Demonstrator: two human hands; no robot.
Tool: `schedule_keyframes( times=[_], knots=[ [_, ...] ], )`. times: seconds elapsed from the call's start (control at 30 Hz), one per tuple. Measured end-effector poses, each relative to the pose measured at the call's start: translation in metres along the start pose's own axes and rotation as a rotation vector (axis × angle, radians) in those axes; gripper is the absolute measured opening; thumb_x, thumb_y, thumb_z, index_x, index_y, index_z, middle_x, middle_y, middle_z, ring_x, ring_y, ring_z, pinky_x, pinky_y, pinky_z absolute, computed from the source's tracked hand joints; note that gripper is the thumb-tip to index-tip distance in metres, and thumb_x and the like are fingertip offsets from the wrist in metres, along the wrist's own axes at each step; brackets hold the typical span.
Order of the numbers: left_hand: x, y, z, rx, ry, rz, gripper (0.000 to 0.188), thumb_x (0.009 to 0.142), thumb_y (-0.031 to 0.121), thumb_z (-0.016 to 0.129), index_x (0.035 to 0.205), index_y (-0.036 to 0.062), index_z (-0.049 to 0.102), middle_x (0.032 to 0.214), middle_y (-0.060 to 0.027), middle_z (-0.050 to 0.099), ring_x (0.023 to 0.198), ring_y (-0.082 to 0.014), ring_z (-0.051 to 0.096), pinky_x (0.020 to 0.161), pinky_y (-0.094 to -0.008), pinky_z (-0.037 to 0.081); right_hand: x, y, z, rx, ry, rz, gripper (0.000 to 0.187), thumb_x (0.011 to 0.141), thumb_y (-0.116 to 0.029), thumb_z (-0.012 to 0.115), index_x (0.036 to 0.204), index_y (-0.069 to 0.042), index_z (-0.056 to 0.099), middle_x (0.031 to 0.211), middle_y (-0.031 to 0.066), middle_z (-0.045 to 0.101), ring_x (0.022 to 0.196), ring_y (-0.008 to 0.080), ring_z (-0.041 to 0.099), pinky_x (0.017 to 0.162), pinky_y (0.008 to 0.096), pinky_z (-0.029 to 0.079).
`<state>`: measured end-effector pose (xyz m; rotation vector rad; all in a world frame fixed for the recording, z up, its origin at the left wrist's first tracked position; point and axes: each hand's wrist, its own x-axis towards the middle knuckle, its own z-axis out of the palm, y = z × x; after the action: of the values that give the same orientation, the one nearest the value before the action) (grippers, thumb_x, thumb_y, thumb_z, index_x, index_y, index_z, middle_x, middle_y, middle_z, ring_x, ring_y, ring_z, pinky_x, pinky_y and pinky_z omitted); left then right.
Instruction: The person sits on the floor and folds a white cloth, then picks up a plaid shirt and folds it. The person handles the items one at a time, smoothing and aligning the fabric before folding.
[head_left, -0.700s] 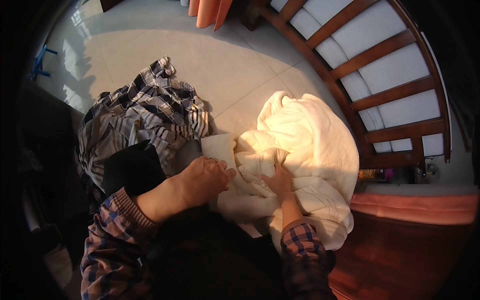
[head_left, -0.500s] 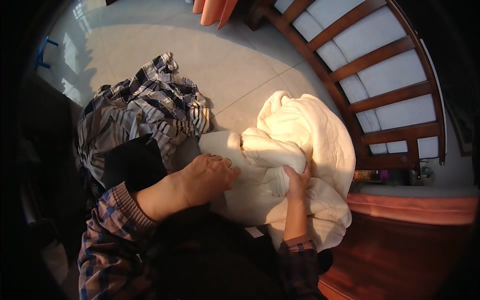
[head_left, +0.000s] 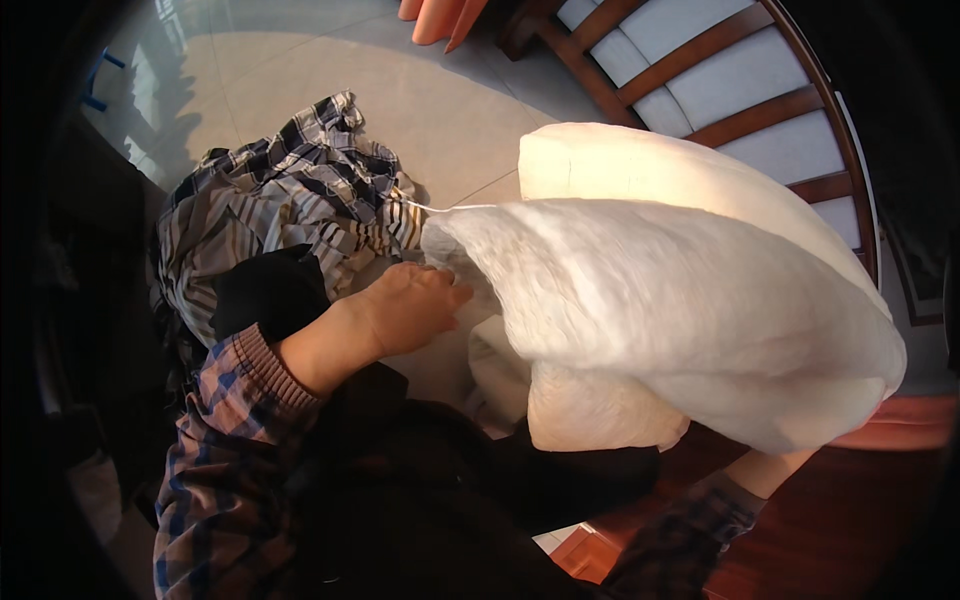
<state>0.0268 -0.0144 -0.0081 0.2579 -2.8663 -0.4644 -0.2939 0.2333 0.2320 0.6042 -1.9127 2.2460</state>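
Note:
A thick cream-white quilt (head_left: 690, 290) is lifted and spread out in front of me, with its far fold in sunlight. At the quilt's left edge my left hand (head_left: 415, 305) is closed, its fingers curled on the fabric. My right arm stretches far to the right, and only the wrist of my right hand (head_left: 775, 468) shows below the quilt; its fingers are hidden by the raised cloth, which it holds up. Beside my left hand lies a heap of plaid and striped fabric (head_left: 300, 200). A white cord (head_left: 450, 208) runs from that heap's edge to the quilt.
A wooden bench with pale cushions (head_left: 735, 90) stands at the far right. Orange cloth (head_left: 440, 18) hangs at the top over the tiled floor (head_left: 440, 110). Far left is a blue stool (head_left: 95, 80). A dark black item (head_left: 270, 295) lies by my left forearm.
My right hand has swung right and outward, carrying the quilt from a bunched pile into a broad raised sheet. My left hand has moved slightly up.

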Motion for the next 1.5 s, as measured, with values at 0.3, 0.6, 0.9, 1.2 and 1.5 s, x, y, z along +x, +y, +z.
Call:
schedule_keyframes(
  times=[0.3,0.6,0.9,1.2,1.5],
  knots=[
    [-0.007,0.007,-0.017,-0.140,-0.155,-0.156,0.027,0.075,0.018,0.063,0.097,0.0073,0.052,0.085,-0.0092,0.056,0.085,-0.0256,0.058,0.076,-0.0336,0.045,-0.111,0.220,-0.172,-0.619,-0.599,0.316,0.032,0.091,-0.019,0.041,0.115,0.002,0.045,0.112,0.0133,0.053,0.100,0.0181,0.051,0.086,0.0306,0.040],
    [0.006,0.022,-0.006,0.094,-0.106,-0.123,0.030,0.076,0.027,0.062,0.100,0.0127,0.053,0.085,-0.0036,0.055,0.083,-0.0189,0.058,0.073,-0.0310,0.045,-0.105,0.217,-0.152,-0.261,-0.429,0.537,0.040,0.093,-0.030,0.039,0.119,0.000,0.042,0.114,0.0105,0.049,0.100,0.0179,0.049,0.085,0.0306,0.039],
    [0.018,0.028,0.002,0.076,-0.285,-0.060,0.029,0.076,0.029,0.063,0.097,0.0117,0.052,0.082,-0.0028,0.054,0.080,-0.0162,0.059,0.072,-0.0273,0.045,-0.100,0.229,-0.177,-0.434,-0.488,0.451,0.043,0.093,-0.031,0.041,0.125,-0.002,0.038,0.115,0.0093,0.046,0.106,0.0183,0.044,0.090,0.0306,0.035],
    [0.014,0.028,-0.001,0.021,-0.269,-0.080,0.029,0.074,0.025,0.065,0.094,0.0095,0.052,0.079,-0.0048,0.054,0.080,-0.0185,0.059,0.073,-0.0280,0.045,-0.106,0.232,-0.183,-0.662,-0.560,0.232,0.046,0.087,-0.028,0.050,0.123,-0.002,0.040,0.115,0.0104,0.048,0.103,0.0192,0.047,0.088,0.0322,0.037],
    [0.018,0.029,0.004,-0.047,-0.309,-0.057,0.027,0.075,0.021,0.065,0.093,0.0075,0.052,0.080,-0.0075,0.056,0.080,-0.0224,0.059,0.072,-0.0314,0.046,0.013,0.176,-0.084,-0.847,-0.374,0.067,0.053,0.071,-0.006,0.059,0.121,-0.002,0.043,0.121,0.0140,0.046,0.111,0.0228,0.044,0.094,0.0338,0.034]
  ],
)
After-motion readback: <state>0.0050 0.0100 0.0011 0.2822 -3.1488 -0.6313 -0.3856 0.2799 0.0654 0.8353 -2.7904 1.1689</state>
